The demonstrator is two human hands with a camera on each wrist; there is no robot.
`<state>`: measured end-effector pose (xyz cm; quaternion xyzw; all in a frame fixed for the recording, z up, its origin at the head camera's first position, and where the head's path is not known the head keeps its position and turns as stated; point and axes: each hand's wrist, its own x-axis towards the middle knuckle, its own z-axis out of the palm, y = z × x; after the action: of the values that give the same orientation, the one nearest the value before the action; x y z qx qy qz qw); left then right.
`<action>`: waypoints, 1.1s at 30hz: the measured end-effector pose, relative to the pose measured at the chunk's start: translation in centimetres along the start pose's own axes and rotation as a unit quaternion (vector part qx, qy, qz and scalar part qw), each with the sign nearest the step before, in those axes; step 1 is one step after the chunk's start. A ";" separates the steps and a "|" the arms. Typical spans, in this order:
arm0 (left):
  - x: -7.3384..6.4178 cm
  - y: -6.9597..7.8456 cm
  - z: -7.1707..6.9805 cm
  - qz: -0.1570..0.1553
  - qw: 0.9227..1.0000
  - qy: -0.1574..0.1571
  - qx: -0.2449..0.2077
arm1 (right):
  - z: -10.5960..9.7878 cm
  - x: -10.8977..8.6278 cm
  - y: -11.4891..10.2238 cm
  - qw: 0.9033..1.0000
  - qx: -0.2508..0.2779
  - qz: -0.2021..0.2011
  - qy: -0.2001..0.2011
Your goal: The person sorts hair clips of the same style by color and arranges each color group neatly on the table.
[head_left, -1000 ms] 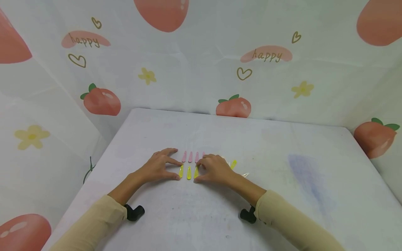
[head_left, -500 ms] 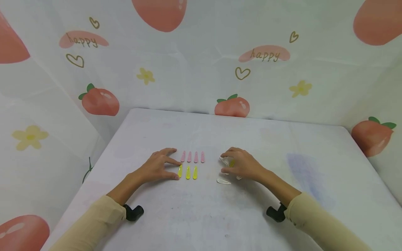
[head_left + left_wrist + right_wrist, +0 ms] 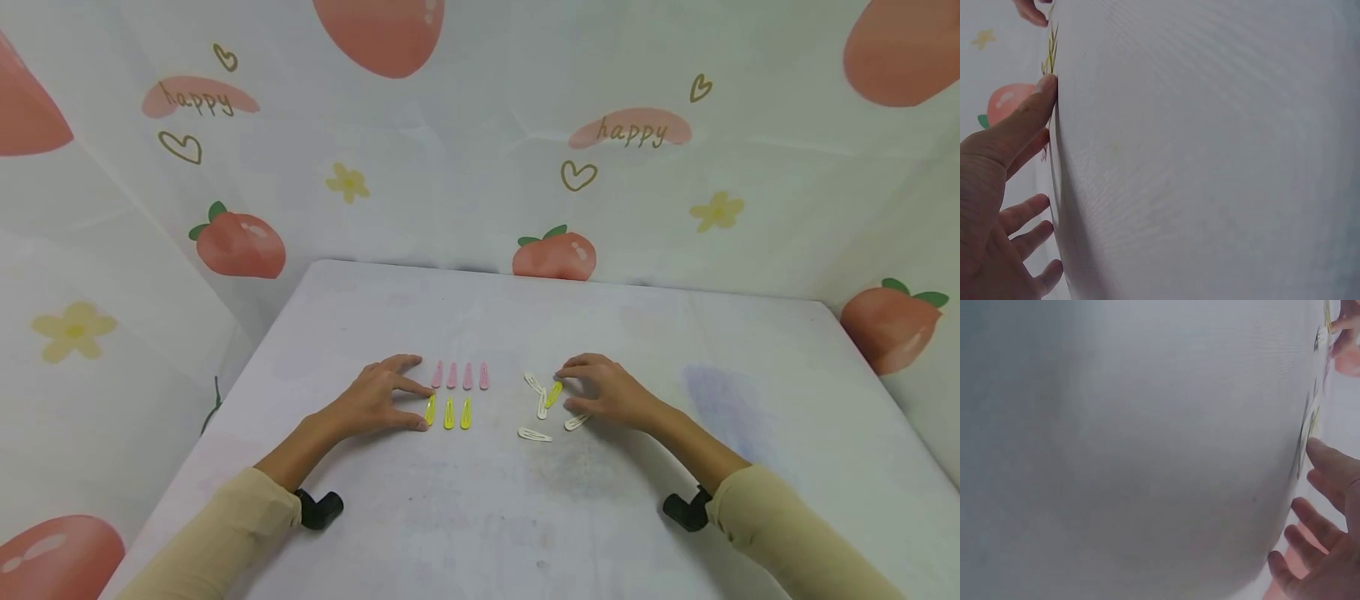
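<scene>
Head view: left hand spread, thumb and forefinger at both ends of leftmost yellow snap clip. Right hand parted, loose yellow snap clip just off its fingertips; sloppy pinch could drag adjacent white snap clip.

You wear a long-sleeved top of pale beige cloth. Your left sleeve, at the lower left of the head view, is creased and ends in a loose, wide cuff. Your right sleeve, at the lower right, is the same plain beige, with soft folds near its end. Beyond the sleeves, your left hand and your right hand are bare. Under your left cuff sits a smooth black elbow-shaped camera; its matching black tubular partner, stubby and round-ended, joins your right wrist by a narrower black piece.
</scene>
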<state>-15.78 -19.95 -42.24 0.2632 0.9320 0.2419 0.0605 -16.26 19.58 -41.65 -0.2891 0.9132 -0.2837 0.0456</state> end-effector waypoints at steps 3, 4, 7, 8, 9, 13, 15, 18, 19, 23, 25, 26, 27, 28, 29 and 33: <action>0.0 0.0 0.0 0.001 1.000 0.001 0.000 | 0.1 0.1 0.0 1.000 -0.003 -0.008 -0.001; 0.0 0.0 0.1 0.001 1.000 0.001 0.000 | 0.1 0.1 0.0 1.000 -0.006 -0.011 -0.001; 0.0 -0.1 0.1 0.002 1.000 -0.001 0.001 | 0.1 0.0 -0.1 1.000 -0.013 -0.015 0.000; 0.0 -0.1 0.1 0.002 1.000 -0.002 0.001 | 0.2 -0.1 -0.1 1.000 -0.015 -0.016 0.001; 0.0 -0.1 0.2 0.002 1.000 -0.002 0.002 | 0.2 -0.2 -0.2 1.000 -0.016 -0.014 0.001; 0.0 -0.1 0.2 0.002 1.000 -0.001 0.004 | 0.3 -0.5 -0.3 1.000 -0.018 -0.007 -0.001; 0.0 -0.2 0.1 0.002 1.000 0.000 0.004 | 0.3 -0.7 -0.5 1.000 -0.018 -0.004 -0.006; 0.0 -0.2 0.1 0.002 1.000 0.000 0.004 | 0.4 -0.8 -0.7 1.000 -0.019 -0.009 -0.013; 0.0 -0.2 0.1 0.002 1.000 0.000 0.005 | 0.4 -0.8 -0.7 1.000 -0.019 -0.013 -0.014; 0.0 -0.1 0.0 0.001 1.000 -0.001 0.004 | 0.6 -0.8 -0.8 0.999 -0.024 -0.020 -0.005; 0.0 -0.1 0.0 0.001 1.000 -0.001 0.003 | 0.6 -0.7 -0.9 1.000 -0.028 -0.009 0.011; 0.0 -0.1 0.0 0.001 1.000 0.000 0.003 | 0.7 -0.7 -0.9 0.999 -0.030 -0.002 0.019; 0.0 -0.1 0.0 0.002 1.000 0.000 0.002 | 0.8 -0.6 -0.9 0.999 -0.033 0.006 0.026; 0.0 -0.1 0.0 0.002 1.000 -0.001 0.002 | 0.9 -0.5 -0.9 0.999 -0.036 0.016 0.031; 0.0 -0.1 0.0 0.003 1.000 -0.001 0.002 | 1.0 -0.4 -1.0 0.998 -0.039 0.026 0.035; 0.0 0.0 -0.1 0.002 1.000 -0.002 0.000 | 1.3 0.0 -1.2 0.997 -0.055 0.046 0.035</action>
<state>-15.80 -20.00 -42.20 0.2656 0.9313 0.2413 0.0621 -15.38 18.12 -42.13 -0.2391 0.9406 -0.2408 0.0103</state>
